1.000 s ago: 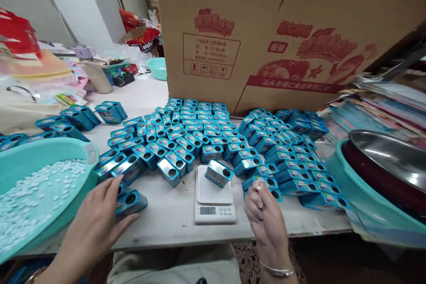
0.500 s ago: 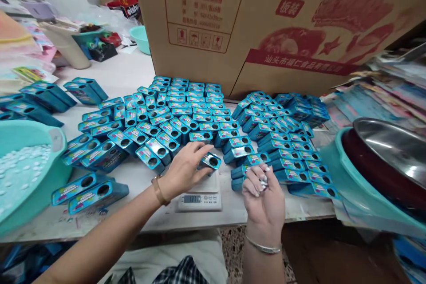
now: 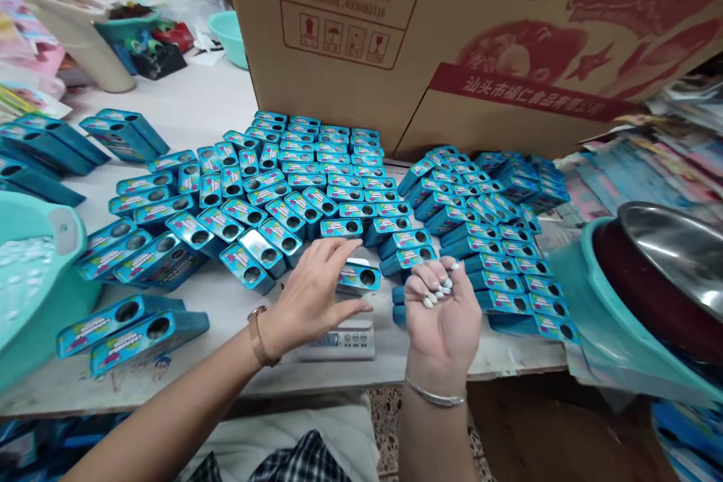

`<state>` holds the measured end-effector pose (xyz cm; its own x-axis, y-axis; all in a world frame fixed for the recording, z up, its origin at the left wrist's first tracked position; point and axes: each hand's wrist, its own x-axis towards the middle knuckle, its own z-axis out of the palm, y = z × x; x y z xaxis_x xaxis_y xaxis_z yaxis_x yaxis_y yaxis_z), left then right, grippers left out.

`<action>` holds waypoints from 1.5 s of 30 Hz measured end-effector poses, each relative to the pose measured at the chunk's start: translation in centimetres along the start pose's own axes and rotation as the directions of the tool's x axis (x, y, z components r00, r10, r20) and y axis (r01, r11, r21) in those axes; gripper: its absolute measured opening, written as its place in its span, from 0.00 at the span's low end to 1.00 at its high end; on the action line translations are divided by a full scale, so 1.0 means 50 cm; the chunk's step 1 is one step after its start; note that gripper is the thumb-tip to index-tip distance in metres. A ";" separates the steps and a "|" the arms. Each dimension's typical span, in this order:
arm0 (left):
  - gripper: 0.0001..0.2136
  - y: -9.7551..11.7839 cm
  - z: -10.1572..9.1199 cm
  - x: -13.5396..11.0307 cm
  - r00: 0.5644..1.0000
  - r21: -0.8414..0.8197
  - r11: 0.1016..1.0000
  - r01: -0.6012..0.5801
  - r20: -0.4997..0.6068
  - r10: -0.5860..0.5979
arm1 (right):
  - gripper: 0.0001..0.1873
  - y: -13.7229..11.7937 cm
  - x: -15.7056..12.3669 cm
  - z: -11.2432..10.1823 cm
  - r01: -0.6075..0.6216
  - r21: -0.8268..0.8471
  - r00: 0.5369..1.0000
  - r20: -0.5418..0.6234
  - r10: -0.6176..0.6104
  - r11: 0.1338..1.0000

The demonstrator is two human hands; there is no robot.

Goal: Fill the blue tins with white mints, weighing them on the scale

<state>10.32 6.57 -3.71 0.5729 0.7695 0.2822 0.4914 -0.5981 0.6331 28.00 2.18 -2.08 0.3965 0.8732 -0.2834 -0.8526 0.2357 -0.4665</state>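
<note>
My left hand (image 3: 312,295) reaches over the white scale (image 3: 342,339) and grips a blue tin (image 3: 360,276) between thumb and fingers. My right hand (image 3: 441,314) is held palm up just right of the scale, fingers curled round several small white tablets (image 3: 437,292). Many more blue tins (image 3: 305,192) with round holes lie in rows behind both hands. A teal basin (image 3: 34,294) with white tablets stands at the far left.
A large printed cardboard box (image 3: 452,30) stands behind the tins. A teal tub holding a steel bowl (image 3: 666,256) sits at the right, with stacked printed sheets (image 3: 638,158) behind it. Two tins (image 3: 127,327) lie near the table's front edge at the left.
My left hand left the tins at the lower left, crossed to the scale and took hold of the tin on it. My right hand turned palm up with the tablets. The view shifted right.
</note>
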 end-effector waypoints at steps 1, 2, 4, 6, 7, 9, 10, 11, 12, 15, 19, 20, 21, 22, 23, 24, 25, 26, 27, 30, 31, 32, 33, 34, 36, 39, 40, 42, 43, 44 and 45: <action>0.36 0.000 0.003 0.002 1.000 -0.007 1.000 -0.013 0.001 0.013 | 0.08 0.005 0.001 0.011 0.030 -0.036 1.000 0.002 -0.030 0.999; 0.35 -0.001 0.008 0.003 1.000 -0.017 1.000 -0.023 0.007 0.023 | 0.08 0.011 0.002 0.022 0.067 -0.081 0.998 0.006 -0.067 0.994; 0.31 -0.001 0.018 0.007 0.999 -0.049 0.998 -0.033 0.021 0.035 | 0.09 0.026 0.004 0.041 0.150 -0.187 0.989 0.014 -0.151 0.971; 0.26 0.000 0.028 0.011 0.999 -0.086 0.996 -0.026 0.022 0.028 | 0.10 0.045 0.007 0.054 0.208 -0.273 0.978 0.031 -0.207 0.939; 0.23 0.000 0.032 0.012 1.000 -0.099 0.995 -0.019 0.014 0.021 | 0.10 0.054 0.009 0.058 0.220 -0.301 0.975 0.044 -0.217 0.928; 0.18 -0.001 0.039 0.014 1.000 -0.105 0.994 -0.006 -0.008 0.005 | 0.10 0.071 0.012 0.060 0.227 -0.328 0.974 0.067 -0.217 0.917; 0.16 -0.001 0.042 0.015 1.000 -0.102 0.995 0.001 -0.016 -0.002 | 0.10 0.077 0.014 0.060 0.230 -0.331 0.973 0.078 -0.216 0.915; 0.15 -0.001 0.043 0.015 1.000 -0.099 0.995 0.005 -0.021 -0.007 | 0.10 0.083 0.015 0.059 0.231 -0.335 0.973 0.086 -0.215 0.913; 0.14 -0.001 0.044 0.016 1.000 -0.100 0.995 0.007 -0.024 -0.010 | 0.09 0.088 0.016 0.058 0.235 -0.343 0.972 0.092 -0.216 0.909; 0.14 -0.002 0.045 0.017 0.999 -0.117 0.993 0.009 -0.033 -0.013 | 0.09 0.095 0.013 0.057 0.256 -0.374 0.967 0.115 -0.229 0.892; 0.16 -0.004 0.045 0.015 0.999 -0.141 0.990 0.006 -0.042 -0.012 | 0.07 0.099 0.006 0.057 0.275 -0.400 0.960 0.170 -0.224 0.874; 0.16 -0.005 0.046 0.015 0.999 -0.142 0.990 0.006 -0.041 -0.012 | 0.06 0.099 0.004 0.057 0.276 -0.406 0.959 0.178 -0.221 0.871; 0.16 -0.005 0.046 0.015 0.999 -0.140 0.990 0.008 -0.039 -0.014 | 0.05 0.100 0.003 0.055 0.279 -0.409 0.958 0.184 -0.221 0.869; 0.16 -0.006 0.047 0.014 0.999 -0.137 0.991 0.011 -0.036 -0.016 | 0.04 0.100 0.002 0.054 0.285 -0.411 0.956 0.189 -0.225 0.866; 0.17 -0.007 0.047 0.014 0.999 -0.132 0.991 0.014 -0.032 -0.018 | 0.04 0.101 0.001 0.053 0.292 -0.411 0.954 0.191 -0.232 0.864; 0.17 -0.008 0.047 0.014 0.999 -0.127 0.992 0.017 -0.028 -0.021 | 0.04 0.101 0.000 0.051 0.298 -0.407 0.952 0.190 -0.238 0.863; 0.17 -0.008 0.047 0.014 0.999 -0.121 0.992 0.020 -0.025 -0.023 | 0.04 0.102 0.000 0.050 0.304 -0.401 0.950 0.188 -0.247 0.864; 0.17 -0.008 0.047 0.014 0.999 -0.117 0.993 0.021 -0.023 -0.023 | 0.04 0.102 -0.001 0.049 0.310 -0.396 0.949 0.185 -0.256 0.865; 0.17 -0.008 0.047 0.014 0.999 -0.113 0.993 0.020 -0.023 -0.023 | 0.05 0.102 -0.002 0.049 0.315 -0.393 0.948 0.180 -0.264 0.864; 0.15 -0.008 0.047 0.013 0.999 -0.106 0.994 0.011 -0.028 -0.014 | 0.07 0.107 -0.007 0.049 0.340 -0.404 0.940 0.177 -0.292 0.849; 0.14 -0.008 0.048 0.013 0.999 -0.106 0.994 0.006 -0.034 -0.010 | 0.08 0.109 -0.009 0.050 0.349 -0.412 0.937 0.180 -0.300 0.842; 0.13 -0.008 0.049 0.013 0.999 -0.106 0.994 0.001 -0.038 -0.006 | 0.09 0.112 -0.010 0.051 0.355 -0.417 0.934 0.183 -0.305 0.837; 0.13 -0.008 0.051 0.014 0.999 -0.106 0.994 -0.003 -0.042 -0.002 | 0.10 0.116 -0.012 0.053 0.360 -0.420 0.933 0.186 -0.309 0.833; 0.14 -0.007 0.052 0.015 0.999 -0.106 0.994 -0.005 -0.044 0.000 | 0.10 0.118 -0.013 0.055 0.361 -0.424 0.932 0.187 -0.310 0.831; 0.16 -0.006 0.051 0.017 0.999 -0.104 0.995 -0.003 -0.039 -0.001 | 0.11 0.118 -0.016 0.060 0.362 -0.431 0.932 0.187 -0.311 0.827; 0.22 -0.002 0.029 0.012 1.000 -0.100 0.995 -0.002 -0.018 0.000 | 0.11 0.095 -0.025 0.067 0.403 -0.443 0.915 0.185 -0.358 0.801; 0.26 0.000 0.015 0.004 1.000 -0.101 0.995 -0.011 -0.022 0.008 | 0.11 0.080 -0.030 0.068 0.433 -0.441 0.901 0.183 -0.394 0.786; 0.31 0.001 -0.022 -0.026 0.998 -0.098 0.995 -0.013 -0.067 0.007 | 0.11 0.042 -0.043 0.067 0.499 -0.433 0.864 0.174 -0.473 0.751; 0.31 0.001 -0.042 -0.049 0.993 -0.092 0.996 0.001 -0.116 -0.012 | 0.11 0.021 -0.051 0.065 0.521 -0.428 0.849 0.167 -0.502 0.739; 0.29 0.000 -0.061 -0.078 0.982 -0.080 0.996 0.032 -0.181 -0.046 | 0.11 0.002 -0.058 0.062 0.530 -0.425 0.841 0.156 -0.518 0.734; 0.26 -0.003 -0.078 -0.111 0.962 -0.066 0.995 0.075 -0.258 -0.089 | 0.12 -0.015 -0.065 0.060 0.529 -0.423 0.841 0.148 -0.520 0.736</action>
<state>4.50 3.28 -2.55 0.3376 0.8515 0.4012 0.4887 -0.5228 0.6984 26.33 0.43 1.69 0.7265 0.6750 0.1284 -0.2733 0.4553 -0.8473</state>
